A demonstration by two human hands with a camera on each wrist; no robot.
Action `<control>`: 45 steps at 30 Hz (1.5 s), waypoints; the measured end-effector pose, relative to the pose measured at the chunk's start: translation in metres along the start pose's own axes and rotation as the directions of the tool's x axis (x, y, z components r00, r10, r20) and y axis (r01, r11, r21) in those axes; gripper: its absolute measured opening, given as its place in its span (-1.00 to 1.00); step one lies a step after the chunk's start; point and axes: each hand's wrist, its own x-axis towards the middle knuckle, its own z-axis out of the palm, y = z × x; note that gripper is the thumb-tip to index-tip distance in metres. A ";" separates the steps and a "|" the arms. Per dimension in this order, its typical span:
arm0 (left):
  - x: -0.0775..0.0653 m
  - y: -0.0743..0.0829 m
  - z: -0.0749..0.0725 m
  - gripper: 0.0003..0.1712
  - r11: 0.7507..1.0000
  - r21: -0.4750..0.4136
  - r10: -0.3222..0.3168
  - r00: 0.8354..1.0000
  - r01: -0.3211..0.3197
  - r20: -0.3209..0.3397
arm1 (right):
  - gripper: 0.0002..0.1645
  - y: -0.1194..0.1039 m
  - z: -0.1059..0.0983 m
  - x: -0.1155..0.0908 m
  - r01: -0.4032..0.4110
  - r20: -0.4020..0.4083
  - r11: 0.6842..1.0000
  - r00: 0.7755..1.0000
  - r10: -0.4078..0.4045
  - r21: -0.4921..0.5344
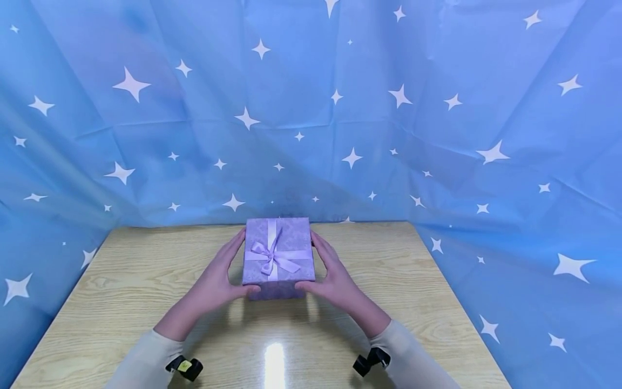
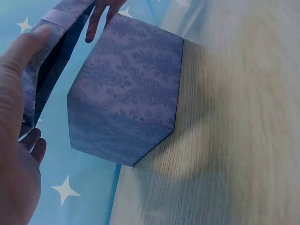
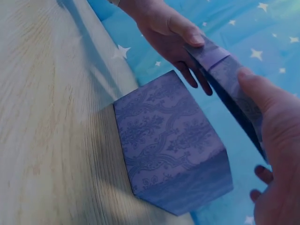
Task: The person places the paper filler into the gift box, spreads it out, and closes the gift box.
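A purple gift box lid with a lilac ribbon and bow is held between both hands. The left hand grips its left side, thumb on the front edge and fingers along the side. On the opposite side, the right hand grips it the same way. Beneath the lid, the patterned purple box base stands upright on the table. Both wrist views show a gap between the base and the raised lid. The inside of the base is hidden.
The light wood-grain table carries a bright reflection near its front. A blue cloth with white stars hangs behind the table and along both sides. Black wrist cameras sit at the left cuff and right cuff.
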 end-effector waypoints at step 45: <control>0.008 -0.047 0.033 0.50 0.991 -0.120 -0.045 0.996 0.054 0.071 | 0.36 0.044 0.020 0.000 -0.173 0.077 0.984 0.982 0.170 0.033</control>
